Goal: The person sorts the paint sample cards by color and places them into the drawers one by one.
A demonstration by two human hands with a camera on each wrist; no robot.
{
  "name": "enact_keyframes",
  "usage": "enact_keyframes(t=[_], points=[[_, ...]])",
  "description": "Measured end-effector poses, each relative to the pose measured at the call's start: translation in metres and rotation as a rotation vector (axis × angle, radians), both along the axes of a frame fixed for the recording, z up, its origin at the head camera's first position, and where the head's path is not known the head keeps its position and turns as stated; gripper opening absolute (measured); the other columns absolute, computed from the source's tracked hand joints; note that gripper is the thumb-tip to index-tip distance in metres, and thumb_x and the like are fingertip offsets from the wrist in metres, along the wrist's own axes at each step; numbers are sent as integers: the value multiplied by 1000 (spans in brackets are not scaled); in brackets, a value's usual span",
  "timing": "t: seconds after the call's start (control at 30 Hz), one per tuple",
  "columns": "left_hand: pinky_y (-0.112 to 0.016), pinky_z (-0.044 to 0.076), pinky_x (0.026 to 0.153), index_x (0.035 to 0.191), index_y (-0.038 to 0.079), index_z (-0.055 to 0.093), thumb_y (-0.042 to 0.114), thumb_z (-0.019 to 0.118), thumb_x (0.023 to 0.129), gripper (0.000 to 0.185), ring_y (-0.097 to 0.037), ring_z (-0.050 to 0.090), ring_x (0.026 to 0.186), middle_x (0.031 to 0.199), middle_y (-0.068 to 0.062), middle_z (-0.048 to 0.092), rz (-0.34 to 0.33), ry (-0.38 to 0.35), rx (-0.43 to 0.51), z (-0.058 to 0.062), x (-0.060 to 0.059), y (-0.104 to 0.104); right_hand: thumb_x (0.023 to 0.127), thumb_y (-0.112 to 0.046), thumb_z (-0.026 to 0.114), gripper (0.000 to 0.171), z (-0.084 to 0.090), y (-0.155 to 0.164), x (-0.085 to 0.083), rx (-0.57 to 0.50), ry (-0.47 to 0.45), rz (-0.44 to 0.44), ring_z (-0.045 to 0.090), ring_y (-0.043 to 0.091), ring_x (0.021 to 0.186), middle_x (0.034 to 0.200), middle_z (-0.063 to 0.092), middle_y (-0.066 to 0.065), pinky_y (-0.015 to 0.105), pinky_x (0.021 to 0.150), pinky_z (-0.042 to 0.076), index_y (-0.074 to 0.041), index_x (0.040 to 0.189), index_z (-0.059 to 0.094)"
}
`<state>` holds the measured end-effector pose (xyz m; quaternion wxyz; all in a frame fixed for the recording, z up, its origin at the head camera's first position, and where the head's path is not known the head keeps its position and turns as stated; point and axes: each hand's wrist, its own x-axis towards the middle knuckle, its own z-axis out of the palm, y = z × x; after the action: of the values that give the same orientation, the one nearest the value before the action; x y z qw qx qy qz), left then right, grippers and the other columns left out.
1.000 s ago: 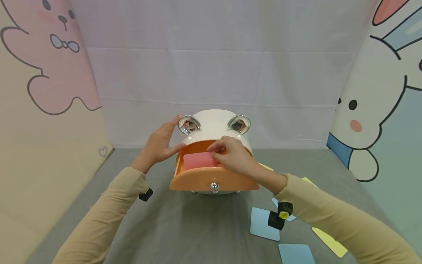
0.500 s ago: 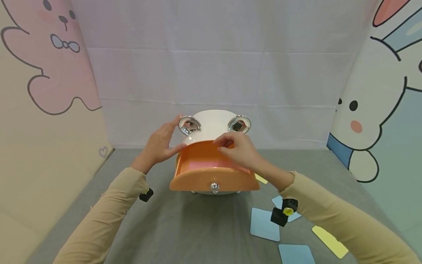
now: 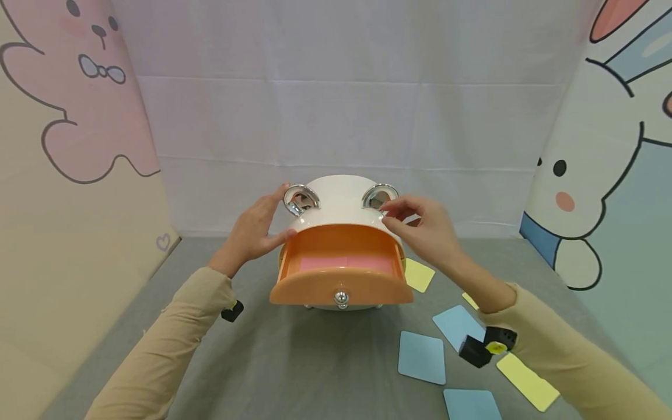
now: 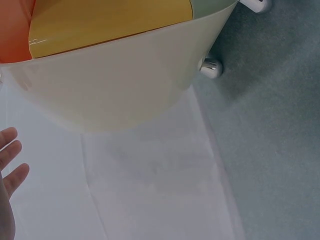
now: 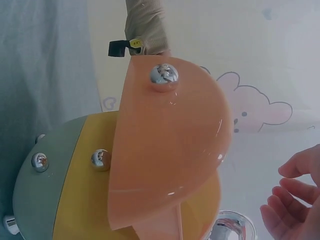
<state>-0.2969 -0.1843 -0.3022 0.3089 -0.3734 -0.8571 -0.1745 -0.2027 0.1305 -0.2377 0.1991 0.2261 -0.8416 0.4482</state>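
A white frog-shaped drawer box (image 3: 341,201) with silver ring eyes stands mid-table. Its orange drawer (image 3: 315,287) is pulled out, with pink cards (image 3: 346,263) lying flat inside. My left hand (image 3: 257,228) rests against the box's left side, thumb at the drawer opening's upper corner and fingers straight beside the left eye. In the left wrist view only some fingers (image 4: 11,155) show at the edge. My right hand (image 3: 425,227) hovers by the right eye with loosely bent fingers and nothing in them. Below the orange drawer, a yellow drawer (image 5: 82,180) and a green one (image 5: 45,185) are closed.
Blue cards (image 3: 422,357) lie on the grey cloth to the right, in front of the box. Yellow cards (image 3: 420,274) lie beside the box and under my right forearm. A white curtain (image 3: 336,116) hangs behind, with cartoon-printed panels at both sides.
My right hand has let go of a pink card inside the orange drawer, then lifted out and moved right. The pink cards now lie flat. My left hand stays put.
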Motion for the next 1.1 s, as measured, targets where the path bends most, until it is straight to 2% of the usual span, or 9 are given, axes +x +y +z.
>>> enact_keyframes(t=[0.17,0.33,0.43,0.53,0.63,0.8,0.97,1.1], points=[[-50,45,81,145,11,20,71,30,82,87,-33,48,107,131,-17,46,-3,-1,4,0,0,0,79,-3,67,13,-9,7,20,-37,139,-16,54,8,68,76,61,5,16,59,47,0,91,66],[-51,44,81,145,10,21,71,31,82,88,-33,48,107,133,-17,45,5,-11,8,0,1,0,71,1,71,17,-31,2,42,-102,307,77,54,7,63,72,61,1,17,56,47,-2,87,66],[-51,44,81,145,10,21,72,30,82,89,-33,48,108,134,-16,44,3,-15,7,0,1,0,75,-13,72,16,-46,-6,51,-135,381,129,54,9,62,72,62,2,18,55,46,-3,86,65],[-51,43,83,145,11,20,72,30,82,88,-33,47,108,135,-16,43,0,-18,6,1,1,0,79,-26,70,24,-63,-15,57,-147,417,144,54,9,60,71,61,3,18,54,47,-3,85,64],[-51,43,83,145,11,20,72,30,82,88,-33,47,109,136,-15,42,4,-20,5,1,2,1,80,-30,68,27,-78,-24,60,-148,444,124,53,8,59,72,62,2,17,52,45,-4,86,64],[-50,43,83,145,10,21,72,30,82,89,-33,47,108,136,-15,42,2,-16,7,0,1,1,80,-33,68,27,-98,-38,61,-133,518,24,52,7,55,67,60,-2,15,48,41,-7,85,65],[-50,43,81,145,9,22,71,31,82,89,-33,48,106,135,-15,43,-7,-4,14,0,0,1,81,-28,65,22,-110,-50,57,-118,635,-17,52,7,52,65,60,-2,12,46,39,-6,82,64],[-50,44,81,145,9,22,71,31,83,88,-33,48,106,135,-15,42,-11,5,16,0,-1,1,83,-25,62,21,-116,-58,53,-111,683,-34,52,7,50,66,62,-1,11,46,39,-5,82,63]])
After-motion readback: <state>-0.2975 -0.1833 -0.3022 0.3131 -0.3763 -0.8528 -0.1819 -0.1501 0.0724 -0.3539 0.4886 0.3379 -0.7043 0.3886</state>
